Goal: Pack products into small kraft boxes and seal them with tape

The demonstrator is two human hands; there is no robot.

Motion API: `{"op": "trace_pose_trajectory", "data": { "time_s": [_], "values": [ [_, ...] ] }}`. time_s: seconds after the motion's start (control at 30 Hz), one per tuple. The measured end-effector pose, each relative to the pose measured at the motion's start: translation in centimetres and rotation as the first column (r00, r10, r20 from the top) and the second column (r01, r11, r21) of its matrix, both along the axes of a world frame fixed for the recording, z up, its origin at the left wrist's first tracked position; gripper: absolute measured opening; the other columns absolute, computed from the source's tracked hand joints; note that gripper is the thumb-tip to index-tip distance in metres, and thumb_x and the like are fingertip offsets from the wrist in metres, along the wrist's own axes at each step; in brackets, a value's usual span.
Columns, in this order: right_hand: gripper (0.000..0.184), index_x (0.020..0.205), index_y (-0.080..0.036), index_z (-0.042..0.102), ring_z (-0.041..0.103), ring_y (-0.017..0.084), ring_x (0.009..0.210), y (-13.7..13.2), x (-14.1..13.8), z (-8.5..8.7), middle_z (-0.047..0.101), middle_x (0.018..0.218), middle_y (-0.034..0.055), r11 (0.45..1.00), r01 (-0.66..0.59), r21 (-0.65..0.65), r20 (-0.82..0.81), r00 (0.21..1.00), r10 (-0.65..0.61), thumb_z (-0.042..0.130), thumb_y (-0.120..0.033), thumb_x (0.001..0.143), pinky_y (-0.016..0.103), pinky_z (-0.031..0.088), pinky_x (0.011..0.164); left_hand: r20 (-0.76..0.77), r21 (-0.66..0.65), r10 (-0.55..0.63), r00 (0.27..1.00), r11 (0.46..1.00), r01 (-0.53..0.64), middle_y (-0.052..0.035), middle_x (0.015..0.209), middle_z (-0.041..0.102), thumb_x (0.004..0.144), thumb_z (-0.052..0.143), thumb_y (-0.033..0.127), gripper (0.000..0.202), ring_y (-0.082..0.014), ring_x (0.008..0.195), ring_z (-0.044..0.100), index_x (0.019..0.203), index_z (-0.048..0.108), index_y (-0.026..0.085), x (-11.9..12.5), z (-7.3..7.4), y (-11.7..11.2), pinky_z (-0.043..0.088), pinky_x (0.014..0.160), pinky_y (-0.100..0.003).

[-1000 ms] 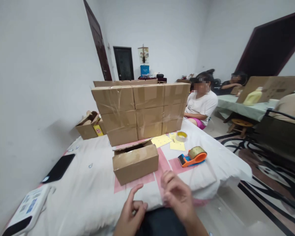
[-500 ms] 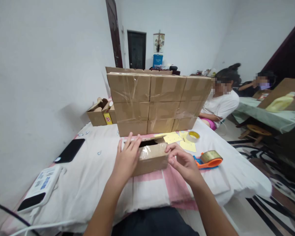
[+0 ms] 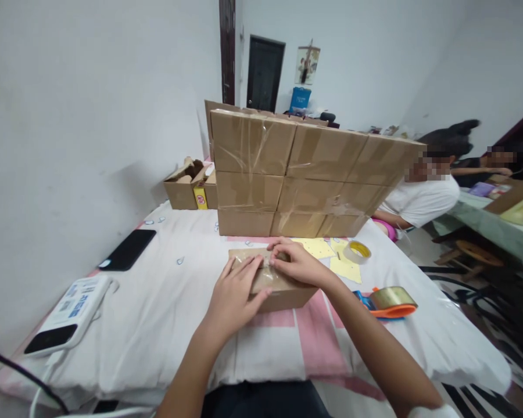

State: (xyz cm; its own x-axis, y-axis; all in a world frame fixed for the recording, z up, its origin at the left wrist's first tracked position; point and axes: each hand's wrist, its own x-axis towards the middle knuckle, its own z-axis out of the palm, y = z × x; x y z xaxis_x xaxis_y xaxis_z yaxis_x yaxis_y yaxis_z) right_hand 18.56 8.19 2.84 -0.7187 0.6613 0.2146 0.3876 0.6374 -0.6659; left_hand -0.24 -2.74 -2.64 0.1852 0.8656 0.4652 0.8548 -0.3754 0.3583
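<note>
In front of me a small brown cardboard box (image 3: 283, 299) lies on the cloth, its top flaps now down and shiny clear tape showing on them. My left hand (image 3: 239, 288) rests on the box's left part, fingers stretched over the top and thumb along the near edge. Across the top reaches my right hand (image 3: 294, 262); its fingers are bent and pinched together near the middle of the lid. What lies between those fingertips is too small to make out. Right of the box is an orange and blue tape dispenser (image 3: 392, 303) with a tape roll.
Behind the box stands a wall of stacked taped cartons (image 3: 309, 174). Yellow cards (image 3: 346, 267) and a clear tape roll (image 3: 358, 252) lie to the right. At left are a black phone (image 3: 128, 249) and a white power bank (image 3: 70, 316). A person (image 3: 431, 197) sits beyond the cartons.
The dark opening in the box's top has closed as the flaps came down. My right hand has moved from the box's right end onto its top. The view has shifted slightly.
</note>
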Motion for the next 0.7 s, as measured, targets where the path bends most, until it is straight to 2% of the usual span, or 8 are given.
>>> {"op": "trace_pose_trajectory", "data": {
  "time_s": [0.13, 0.27, 0.43, 0.53, 0.6, 0.7],
  "values": [
    [0.011, 0.083, -0.018, 0.067, 0.059, 0.021, 0.114, 0.3, -0.2, -0.3, 0.063, 0.118, 0.0056, 0.998, 0.023, 0.057, 0.047, 0.999, -0.026, 0.063, -0.021, 0.094, 0.035, 0.041, 0.103, -0.033, 0.036, -0.029, 0.999, 0.999, 0.03, -0.0086, 0.149, 0.057, 0.092, 0.063, 0.044, 0.066, -0.0276, 0.139, 0.05, 0.15, 0.042, 0.022, -0.2, -0.3, 0.0, 0.026, 0.123, -0.054],
    [0.011, 0.084, -0.018, 0.065, 0.06, 0.021, 0.112, 0.2, -0.4, -0.3, 0.062, 0.121, 0.0064, 0.996, 0.053, 0.073, 0.085, 0.995, -0.059, 0.06, -0.019, 0.094, 0.036, 0.042, 0.099, -0.048, 0.048, -0.042, 0.998, 0.998, 0.044, -0.003, 0.149, 0.057, 0.092, 0.064, 0.042, 0.046, -0.0281, 0.138, 0.05, 0.137, 0.059, 0.034, -0.2, -0.2, -0.1, 0.028, 0.122, -0.057],
    [0.012, 0.084, -0.018, 0.063, 0.056, 0.025, 0.12, -0.1, -0.7, -0.5, 0.06, 0.126, 0.0076, 0.99, 0.068, 0.122, 0.182, 0.979, -0.09, 0.061, -0.022, 0.095, 0.045, 0.033, 0.104, -0.067, 0.083, -0.031, 0.997, 0.996, 0.037, -0.004, 0.154, 0.051, 0.092, 0.065, 0.041, 0.035, -0.0294, 0.137, 0.051, 0.126, 0.068, 0.034, -0.2, -0.3, -0.2, 0.034, 0.118, -0.057],
    [0.01, 0.084, -0.019, 0.061, 0.054, 0.026, 0.119, 0.3, -0.7, -0.9, 0.061, 0.119, 0.007, 0.986, 0.081, 0.149, 0.223, 0.968, -0.113, 0.062, -0.022, 0.094, 0.046, 0.033, 0.102, -0.073, 0.098, -0.057, 0.996, 0.993, 0.064, -0.001, 0.143, 0.062, 0.094, 0.063, 0.041, 0.035, -0.0271, 0.133, 0.055, 0.128, 0.067, 0.033, -0.3, -0.6, -0.3, 0.03, 0.121, -0.055],
    [0.016, 0.085, -0.019, 0.058, 0.054, 0.027, 0.112, 0.6, -0.7, -1.0, 0.061, 0.109, 0.0067, 0.971, 0.143, 0.19, 0.267, 0.944, -0.192, 0.069, -0.029, 0.09, 0.044, 0.036, 0.098, -0.078, 0.116, -0.08, 0.994, 0.989, 0.088, 0.0014, 0.133, 0.069, 0.097, 0.06, 0.039, 0.035, -0.0247, 0.129, 0.058, 0.13, 0.065, 0.032, -0.3, -0.8, -0.4, 0.027, 0.122, -0.052],
    [0.043, 0.088, -0.019, 0.054, 0.054, 0.029, 0.099, 1.1, -0.8, -1.0, 0.058, 0.101, 0.0079, 0.928, 0.281, 0.245, 0.34, 0.871, -0.354, 0.08, -0.052, 0.078, 0.042, 0.041, 0.088, -0.117, 0.141, -0.093, 0.989, 0.984, 0.11, 0.0035, 0.133, 0.069, 0.099, 0.057, 0.037, 0.035, -0.0228, 0.129, 0.058, 0.132, 0.063, 0.029, -0.3, -0.9, -0.4, 0.023, 0.122, -0.048]
  ]
}}
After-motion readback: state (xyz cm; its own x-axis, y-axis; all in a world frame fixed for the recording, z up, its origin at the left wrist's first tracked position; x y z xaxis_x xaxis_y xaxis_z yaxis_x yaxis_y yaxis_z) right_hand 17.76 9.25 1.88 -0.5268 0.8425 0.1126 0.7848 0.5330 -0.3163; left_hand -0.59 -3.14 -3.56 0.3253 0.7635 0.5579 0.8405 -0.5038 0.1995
